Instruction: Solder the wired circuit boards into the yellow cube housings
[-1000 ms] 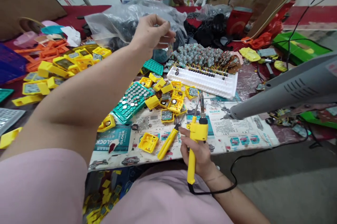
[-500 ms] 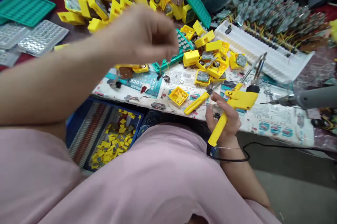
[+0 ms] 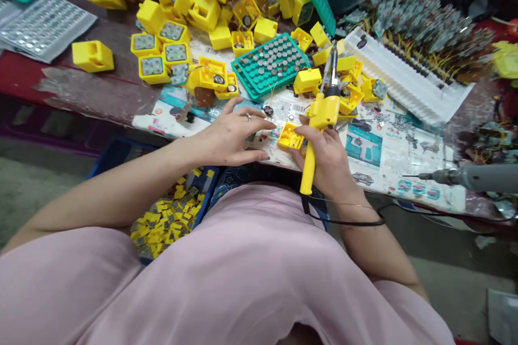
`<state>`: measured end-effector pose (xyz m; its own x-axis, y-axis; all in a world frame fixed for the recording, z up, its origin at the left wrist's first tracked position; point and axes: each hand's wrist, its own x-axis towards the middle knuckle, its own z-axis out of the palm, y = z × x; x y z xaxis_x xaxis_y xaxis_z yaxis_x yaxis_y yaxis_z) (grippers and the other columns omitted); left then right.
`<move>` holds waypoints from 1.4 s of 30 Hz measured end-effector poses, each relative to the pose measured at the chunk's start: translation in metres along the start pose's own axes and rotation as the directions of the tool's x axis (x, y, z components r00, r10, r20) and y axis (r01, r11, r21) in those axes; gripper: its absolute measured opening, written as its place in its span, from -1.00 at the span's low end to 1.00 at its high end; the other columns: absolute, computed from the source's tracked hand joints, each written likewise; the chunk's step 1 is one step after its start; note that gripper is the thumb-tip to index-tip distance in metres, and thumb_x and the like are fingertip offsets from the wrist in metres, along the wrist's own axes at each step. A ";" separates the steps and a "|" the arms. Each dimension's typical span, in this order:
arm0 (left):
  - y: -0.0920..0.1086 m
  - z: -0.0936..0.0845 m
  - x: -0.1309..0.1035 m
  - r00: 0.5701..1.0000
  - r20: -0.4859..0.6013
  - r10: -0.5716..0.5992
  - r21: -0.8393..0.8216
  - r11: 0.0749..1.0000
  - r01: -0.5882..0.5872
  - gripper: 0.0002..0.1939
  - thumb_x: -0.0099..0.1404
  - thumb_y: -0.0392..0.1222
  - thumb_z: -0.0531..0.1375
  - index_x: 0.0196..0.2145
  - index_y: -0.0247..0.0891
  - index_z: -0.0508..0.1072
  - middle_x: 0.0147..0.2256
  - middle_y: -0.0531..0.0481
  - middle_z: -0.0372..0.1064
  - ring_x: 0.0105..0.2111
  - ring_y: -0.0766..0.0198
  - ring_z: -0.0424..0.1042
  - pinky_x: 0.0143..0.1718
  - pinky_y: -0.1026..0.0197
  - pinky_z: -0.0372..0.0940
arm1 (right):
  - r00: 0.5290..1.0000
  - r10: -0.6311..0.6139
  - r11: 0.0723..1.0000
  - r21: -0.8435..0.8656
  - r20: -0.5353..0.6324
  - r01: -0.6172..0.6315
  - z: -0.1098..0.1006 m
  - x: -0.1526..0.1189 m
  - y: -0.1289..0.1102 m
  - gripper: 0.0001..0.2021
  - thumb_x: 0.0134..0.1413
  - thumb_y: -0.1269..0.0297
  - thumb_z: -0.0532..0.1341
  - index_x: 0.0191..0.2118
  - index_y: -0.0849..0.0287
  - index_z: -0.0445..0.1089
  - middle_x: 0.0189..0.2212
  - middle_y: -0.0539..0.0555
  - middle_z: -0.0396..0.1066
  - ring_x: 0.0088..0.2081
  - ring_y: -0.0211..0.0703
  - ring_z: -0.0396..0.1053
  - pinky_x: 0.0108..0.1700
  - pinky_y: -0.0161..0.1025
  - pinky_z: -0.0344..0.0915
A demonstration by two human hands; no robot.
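My right hand (image 3: 329, 159) is closed around a yellow soldering gun (image 3: 324, 111), whose metal tip points up and away from me. Its thumb and fingertips reach a small open yellow case (image 3: 290, 136) lying on the printed sheet; whether they grip it I cannot tell. My left hand (image 3: 232, 135) hovers low over the sheet with fingers spread and nothing in it, just left of that case. Close to its fingertips lies a small round dark part (image 3: 268, 111) with thin wires. Behind it rests a green tray (image 3: 246, 85) of silvery round cells.
Yellow cases (image 3: 206, 7) are heaped at the back. A white foam rack (image 3: 435, 105) with wired circuit boards stands right. A grey pen-shaped tool (image 3: 481, 176) juts in from the right edge. Below the bench, a blue crate (image 3: 206, 194) holds small yellow pieces. The soldering gun's black cord (image 3: 356, 223) trails right.
My left hand has come down from above the heaped cases and opened beside the small case. My right hand has moved left with the soldering gun, up to that case.
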<state>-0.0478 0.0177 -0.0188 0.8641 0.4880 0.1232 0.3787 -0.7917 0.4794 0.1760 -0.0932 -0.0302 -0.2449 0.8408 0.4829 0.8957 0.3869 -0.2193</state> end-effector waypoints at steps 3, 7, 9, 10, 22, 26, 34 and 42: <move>-0.003 -0.002 -0.006 0.999 0.011 0.044 0.072 0.996 -0.045 -0.49 0.28 0.07 0.18 0.10 -0.25 0.39 -0.01 -0.17 0.51 0.22 -0.05 0.29 0.37 -0.31 -0.19 | 1.000 0.005 0.998 0.065 0.025 -0.006 -0.004 -0.001 0.003 -0.67 0.30 0.18 0.20 0.12 0.08 0.22 0.05 0.21 0.49 -0.02 0.02 0.49 0.08 0.00 0.40; -0.004 0.003 -0.006 0.994 -0.102 0.049 0.118 0.992 -0.037 -0.59 0.28 -0.02 0.17 0.03 -0.21 0.41 -0.05 -0.15 0.54 0.22 -0.02 0.32 0.38 -0.31 -0.14 | 0.998 0.048 0.997 0.060 0.032 -0.050 -0.006 -0.002 0.002 -0.65 0.30 0.09 0.19 0.11 0.09 0.23 0.10 0.25 0.46 0.05 0.05 0.47 0.17 0.09 0.31; -0.003 0.006 -0.004 0.983 -0.179 0.031 0.125 0.992 -0.009 -0.66 0.30 -0.04 0.16 -0.02 -0.21 0.45 -0.09 -0.15 0.55 0.18 -0.03 0.36 0.36 -0.33 -0.10 | 0.998 0.053 0.997 0.048 0.031 -0.055 -0.006 -0.003 0.002 -0.63 0.29 0.05 0.20 0.10 0.09 0.23 0.12 0.25 0.44 0.07 0.06 0.46 0.19 0.10 0.29; -0.003 0.008 -0.002 0.978 -0.209 0.023 0.128 0.992 0.004 -0.69 0.31 -0.05 0.15 -0.05 -0.20 0.47 -0.13 -0.14 0.57 0.16 -0.03 0.39 0.35 -0.35 -0.09 | 0.998 0.059 0.997 0.041 0.032 -0.061 -0.005 -0.003 0.002 -0.62 0.28 0.04 0.20 0.10 0.08 0.22 0.13 0.25 0.44 0.08 0.06 0.45 0.19 0.10 0.28; -0.007 0.016 0.007 0.949 -0.301 0.092 0.043 0.996 -0.083 -0.78 0.41 -0.14 0.13 -0.23 -0.09 0.60 -0.31 0.05 0.57 -0.12 0.16 0.51 0.32 -0.29 0.00 | 1.000 -0.006 0.959 0.283 0.015 0.001 0.002 -0.002 0.006 -0.63 0.28 0.17 0.23 0.13 0.06 0.20 0.12 0.19 0.45 0.14 -0.03 0.44 0.11 -0.08 0.42; -0.006 0.013 0.008 0.957 -0.289 0.030 0.013 1.000 -0.027 -0.84 0.35 -0.20 0.15 -0.24 -0.18 0.56 -0.28 0.02 0.57 -0.19 0.19 0.51 0.31 -0.24 0.07 | 0.998 0.014 0.989 0.145 -0.057 -0.006 -0.001 0.003 0.006 -0.49 0.15 -0.06 0.32 0.09 0.10 0.24 0.08 0.21 0.47 0.10 0.07 0.44 0.13 0.01 0.34; 0.000 0.001 0.013 0.979 -0.202 -0.020 0.008 1.000 0.022 -0.80 0.35 -0.18 0.10 -0.28 -0.25 0.53 -0.35 -0.02 0.53 -0.26 0.17 0.51 -0.01 0.05 0.33 | 0.997 0.072 0.988 -0.136 -0.005 -0.072 0.021 0.015 -0.020 -0.46 0.22 -0.18 0.18 0.11 0.13 0.31 -0.20 0.19 0.51 -0.16 0.07 0.44 -0.04 -0.01 0.29; 0.000 -0.003 0.007 0.994 -0.106 -0.034 -0.078 0.997 0.026 -0.79 0.35 -0.16 0.11 -0.30 -0.22 0.54 -0.38 0.03 0.52 -0.35 0.24 0.48 0.06 0.03 0.26 | 0.991 -0.089 0.995 0.047 0.097 0.085 -0.018 0.014 0.026 -0.63 0.31 0.18 0.17 0.18 0.09 0.22 -0.05 0.17 0.48 -0.01 0.04 0.44 0.07 0.00 0.36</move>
<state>-0.0428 0.0221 -0.0157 0.8110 0.5505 0.1980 0.3736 -0.7478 0.5488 0.2027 -0.0783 -0.0139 -0.3582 0.8358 0.4160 0.8534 0.4738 -0.2171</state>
